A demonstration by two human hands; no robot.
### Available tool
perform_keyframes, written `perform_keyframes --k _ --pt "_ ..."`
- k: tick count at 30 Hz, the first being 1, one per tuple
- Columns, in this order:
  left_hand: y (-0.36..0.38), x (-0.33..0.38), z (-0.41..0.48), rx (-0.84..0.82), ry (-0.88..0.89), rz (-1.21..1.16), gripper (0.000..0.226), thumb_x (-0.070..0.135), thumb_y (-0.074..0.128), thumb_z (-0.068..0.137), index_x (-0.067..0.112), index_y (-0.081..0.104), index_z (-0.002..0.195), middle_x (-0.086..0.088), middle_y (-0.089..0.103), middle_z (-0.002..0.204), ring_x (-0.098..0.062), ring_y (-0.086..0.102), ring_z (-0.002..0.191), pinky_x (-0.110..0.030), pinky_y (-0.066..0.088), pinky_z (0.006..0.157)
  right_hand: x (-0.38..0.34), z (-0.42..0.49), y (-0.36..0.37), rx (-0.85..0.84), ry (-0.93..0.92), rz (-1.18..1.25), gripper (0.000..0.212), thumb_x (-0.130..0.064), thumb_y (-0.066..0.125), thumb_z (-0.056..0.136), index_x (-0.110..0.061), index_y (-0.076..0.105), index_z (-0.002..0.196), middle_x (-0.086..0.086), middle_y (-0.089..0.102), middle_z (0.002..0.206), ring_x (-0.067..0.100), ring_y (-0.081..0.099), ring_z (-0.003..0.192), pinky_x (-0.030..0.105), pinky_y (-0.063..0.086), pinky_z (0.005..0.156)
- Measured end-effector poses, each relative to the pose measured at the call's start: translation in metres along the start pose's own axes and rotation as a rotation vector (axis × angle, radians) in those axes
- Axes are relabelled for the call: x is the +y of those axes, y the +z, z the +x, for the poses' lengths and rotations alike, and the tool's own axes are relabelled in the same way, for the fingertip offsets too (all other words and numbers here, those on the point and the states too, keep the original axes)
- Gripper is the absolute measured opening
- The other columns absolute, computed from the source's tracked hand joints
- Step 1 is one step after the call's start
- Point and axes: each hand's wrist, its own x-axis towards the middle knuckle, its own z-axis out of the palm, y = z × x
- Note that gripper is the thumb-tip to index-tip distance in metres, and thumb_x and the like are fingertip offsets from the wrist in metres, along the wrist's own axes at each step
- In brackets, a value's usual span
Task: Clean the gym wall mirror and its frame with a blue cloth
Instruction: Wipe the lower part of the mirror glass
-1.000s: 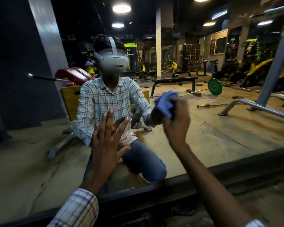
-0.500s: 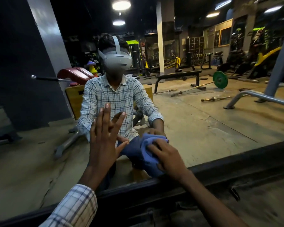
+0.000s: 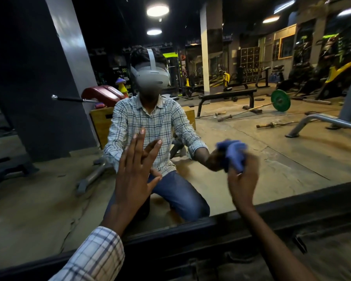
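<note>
- Mirror (image 3: 292, 163) is what I am working on, low on the glass, just above the frame (image 3: 312, 203) that runs along its bottom edge.
- My right hand (image 3: 243, 183) is clenched round the bunched blue cloth (image 3: 234, 155) and presses it to the glass, well above the frame.
- Half a second ago that cloth was down almost on the frame. It has since swept up and out to the right, and a second ago it was higher than it is now.
- I read that as up-and-down wiping strokes over this lower patch of glass, so the mirror is partway through and the frame itself is not yet wiped.
- My left hand (image 3: 134, 173) stays flat on the glass above the frame, fingers straight and spread, holding nothing. It meets its own reflection and has barely shifted, so I take it as a brace.
- Containers: none is in use near the frame. A wooden box (image 3: 101, 122) shows in the reflection far above it, and I cannot tell what it holds.
</note>
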Motion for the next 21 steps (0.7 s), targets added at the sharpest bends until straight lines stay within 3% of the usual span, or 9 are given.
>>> perform_keyframes --k 2,3,5,8,10,13,15,19,21 --pt "-0.003 -0.009 -0.004 -0.011 0.012 0.001 0.115 0.040 0.091 0.071 0.028 0.024 0.164 -0.010 -0.002 0.174 -0.029 0.000 0.161 -0.053 0.023 0.122 -0.020 0.019 0.007 0.268 0.370 0.195 0.029 -0.015 0.062 0.098 -0.016 0.056 0.126 0.005 0.057 0.127 0.013 0.059 0.113 0.043 0.055 0.099" --pt "-0.006 -0.014 -0.006 -0.015 0.010 0.006 0.116 0.040 0.092 0.071 0.029 0.024 0.164 -0.010 -0.004 0.174 -0.029 0.000 0.161 -0.055 0.025 0.121 -0.037 0.019 0.015 0.271 0.402 0.226 0.032 -0.013 0.063 0.098 -0.016 0.055 0.129 0.002 0.055 0.129 0.009 0.057 0.114 0.036 0.054 0.100" --pt "-0.012 -0.027 -0.010 -0.026 -0.024 0.011 0.117 0.043 0.092 0.070 0.030 0.024 0.164 -0.011 -0.007 0.174 -0.033 0.002 0.160 -0.060 0.029 0.119 -0.065 0.003 0.039 0.008 0.056 0.111 0.038 -0.008 0.066 0.093 -0.014 0.056 0.130 -0.001 0.051 0.125 0.007 0.055 0.108 0.025 0.053 0.091" --pt "-0.025 -0.055 -0.016 -0.004 -0.085 0.026 0.117 0.049 0.091 0.070 0.030 0.025 0.164 -0.014 -0.008 0.173 -0.036 0.000 0.160 -0.063 0.027 0.119 -0.092 -0.006 0.059 -0.501 -0.570 -0.128 0.048 -0.006 0.073 0.079 -0.015 0.060 0.125 0.007 0.053 0.121 0.023 0.059 0.098 0.038 0.056 0.071" --pt "-0.033 -0.076 -0.022 0.010 -0.119 0.029 0.119 0.052 0.091 0.069 0.030 0.023 0.164 -0.015 -0.009 0.173 -0.035 -0.002 0.160 -0.062 0.022 0.121 -0.103 0.026 0.066 -0.408 -0.593 -0.132 0.044 -0.007 0.074 0.080 -0.014 0.060 0.121 0.009 0.054 0.117 0.024 0.058 0.094 0.045 0.054 0.070" --pt "-0.040 -0.102 -0.031 0.020 -0.132 0.020 0.121 0.054 0.091 0.067 0.029 0.023 0.164 -0.013 -0.010 0.173 -0.033 -0.003 0.160 -0.063 0.021 0.121 -0.127 0.062 0.076 0.057 -0.195 0.106 0.037 -0.012 0.066 0.085 -0.011 0.059 0.121 0.009 0.058 0.115 0.021 0.058 0.103 0.048 0.053 0.085" --pt "-0.044 -0.113 -0.036 0.031 -0.152 -0.006 0.120 0.054 0.091 0.067 0.030 0.024 0.164 -0.012 -0.010 0.173 -0.031 -0.005 0.161 -0.064 0.021 0.121 -0.146 0.049 0.096 0.137 -0.105 0.118 0.035 -0.011 0.064 0.086 -0.009 0.061 0.120 0.010 0.058 0.113 0.017 0.055 0.101 0.047 0.052 0.086" --pt "-0.047 -0.133 -0.048 0.038 -0.200 -0.024 0.106 0.068 0.072 0.078 0.031 0.023 0.164 -0.012 -0.009 0.173 -0.030 -0.006 0.161 -0.064 0.022 0.120 -0.172 -0.003 0.116 -0.585 -0.748 -0.053 0.039 -0.004 0.065 0.080 -0.011 0.068 0.118 0.014 0.059 0.120 0.030 0.060 0.110 0.041 0.054 0.087" --pt "-0.046 -0.139 -0.051 0.039 -0.179 -0.012 0.103 0.074 0.056 0.077 0.030 0.023 0.164 -0.013 -0.008 0.173 -0.031 -0.003 0.161 -0.064 0.021 0.121 -0.174 0.014 0.113 -0.630 -0.880 -0.144 0.035 -0.007 0.067 0.080 -0.014 0.070 0.114 0.012 0.060 0.120 0.031 0.060 0.112 0.038 0.052 0.084"
